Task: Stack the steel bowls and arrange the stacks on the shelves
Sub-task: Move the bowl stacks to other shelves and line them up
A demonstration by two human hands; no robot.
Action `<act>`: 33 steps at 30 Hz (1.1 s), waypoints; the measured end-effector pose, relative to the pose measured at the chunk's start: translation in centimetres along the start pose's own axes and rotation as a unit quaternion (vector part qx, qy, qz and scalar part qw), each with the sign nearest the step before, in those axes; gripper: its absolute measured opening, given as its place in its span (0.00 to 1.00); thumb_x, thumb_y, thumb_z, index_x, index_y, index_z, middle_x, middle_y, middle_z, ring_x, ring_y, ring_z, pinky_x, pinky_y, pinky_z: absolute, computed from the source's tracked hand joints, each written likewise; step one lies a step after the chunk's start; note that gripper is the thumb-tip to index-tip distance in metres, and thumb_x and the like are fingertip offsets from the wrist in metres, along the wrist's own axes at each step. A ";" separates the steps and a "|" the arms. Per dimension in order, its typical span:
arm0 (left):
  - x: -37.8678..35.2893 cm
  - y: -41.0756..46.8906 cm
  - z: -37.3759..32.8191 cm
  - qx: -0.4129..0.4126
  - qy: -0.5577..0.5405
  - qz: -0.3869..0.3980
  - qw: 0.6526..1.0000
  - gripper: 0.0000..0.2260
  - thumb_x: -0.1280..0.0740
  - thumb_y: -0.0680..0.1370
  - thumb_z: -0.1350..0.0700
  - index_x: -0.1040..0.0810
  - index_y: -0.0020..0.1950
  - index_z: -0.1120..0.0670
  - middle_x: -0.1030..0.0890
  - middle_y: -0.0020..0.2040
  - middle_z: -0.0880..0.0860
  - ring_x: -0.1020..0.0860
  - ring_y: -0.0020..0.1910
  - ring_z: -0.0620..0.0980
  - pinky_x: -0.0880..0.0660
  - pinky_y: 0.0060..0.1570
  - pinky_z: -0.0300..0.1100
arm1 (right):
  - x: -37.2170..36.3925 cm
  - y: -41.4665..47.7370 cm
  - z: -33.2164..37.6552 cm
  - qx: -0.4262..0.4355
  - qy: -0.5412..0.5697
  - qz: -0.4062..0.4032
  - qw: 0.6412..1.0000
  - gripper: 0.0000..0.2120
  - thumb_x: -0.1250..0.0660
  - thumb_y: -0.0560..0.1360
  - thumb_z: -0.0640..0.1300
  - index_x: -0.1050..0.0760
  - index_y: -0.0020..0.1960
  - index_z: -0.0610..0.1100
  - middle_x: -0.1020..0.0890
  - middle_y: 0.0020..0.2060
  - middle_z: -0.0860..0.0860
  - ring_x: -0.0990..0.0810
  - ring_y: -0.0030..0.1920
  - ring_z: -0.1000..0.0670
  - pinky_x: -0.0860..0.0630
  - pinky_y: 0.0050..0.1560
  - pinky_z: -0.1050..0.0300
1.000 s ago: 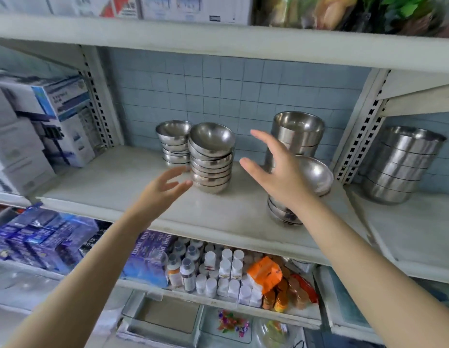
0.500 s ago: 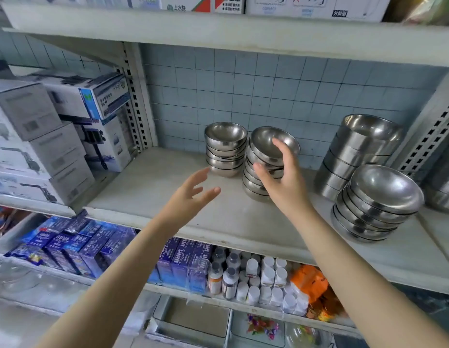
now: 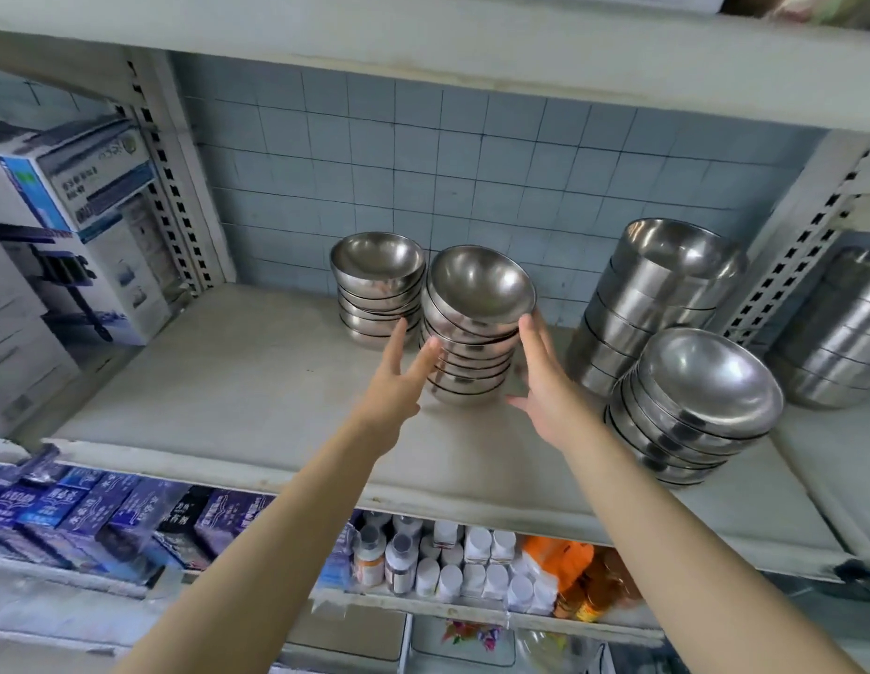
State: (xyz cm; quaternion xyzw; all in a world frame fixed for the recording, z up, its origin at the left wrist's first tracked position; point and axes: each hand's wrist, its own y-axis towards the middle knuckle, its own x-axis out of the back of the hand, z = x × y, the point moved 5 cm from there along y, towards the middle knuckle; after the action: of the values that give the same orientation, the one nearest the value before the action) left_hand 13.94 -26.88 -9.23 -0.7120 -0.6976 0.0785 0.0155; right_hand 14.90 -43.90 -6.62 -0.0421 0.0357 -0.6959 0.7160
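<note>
At the far left, white and blue cartons (image 3: 78,221) stand in the next bay, past the slotted upright. My left arm reaches up and forward from the lower left, and my left hand (image 3: 398,384) is flat and loose over the shelf board (image 3: 219,381), fingers straight and spread, clasping nothing; one fingertip lies against the left flank of the leaning bowl stack (image 3: 474,333), another rises in front of the shorter back stack (image 3: 378,291), which stands just beside it toward the tiled wall. The leaning stack sits on the shelf between my two hands, its top bowl tipped toward me. My right arm comes up from the lower right; my right hand (image 3: 544,389) stands edge-on, fingers straight and together, their tips touching the stack's right side under the top rim, the thumb stuck out toward its base. Neither hand is curled round it. Further right a tall stack (image 3: 659,289) leans at the back, with a tilted front stack (image 3: 693,406) near the shelf's edge.
</note>
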 end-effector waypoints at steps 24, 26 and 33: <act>4.9 -2.7 -0.3 0.019 0.020 0.011 1.000 0.30 0.38 0.79 0.38 0.47 0.78 0.36 0.34 0.73 0.42 0.32 0.67 0.46 0.33 0.62 0.50 | -5.6 -2.5 -0.4 -0.012 0.028 0.028 0.999 0.41 0.38 0.64 0.79 0.42 0.74 0.69 0.38 0.77 0.60 0.42 0.78 0.45 0.30 0.65 0.36; 5.2 -3.3 0.2 0.019 0.017 0.001 1.000 0.32 0.36 0.78 0.37 0.47 0.79 0.38 0.36 0.76 0.46 0.33 0.71 0.49 0.32 0.63 0.49 | -4.6 -3.1 0.0 -0.005 0.025 0.008 1.000 0.42 0.39 0.66 0.77 0.47 0.77 0.69 0.45 0.80 0.59 0.46 0.80 0.44 0.34 0.70 0.33; 3.7 -8.0 2.6 0.057 0.008 0.027 0.998 0.26 0.37 0.76 0.35 0.32 0.69 0.49 0.28 0.67 0.49 0.26 0.64 0.50 0.27 0.65 0.49 | 1.5 -7.5 -1.2 0.022 0.058 -0.093 0.994 0.38 0.39 0.70 0.72 0.44 0.77 0.66 0.40 0.79 0.55 0.40 0.78 0.44 0.33 0.70 0.36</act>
State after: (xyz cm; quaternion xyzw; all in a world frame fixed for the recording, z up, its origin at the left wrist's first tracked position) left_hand 5.68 -23.21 -11.08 -0.7292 -0.6722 0.1128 0.0601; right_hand 7.33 -45.66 -7.00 0.0107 0.0577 -0.7611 0.6459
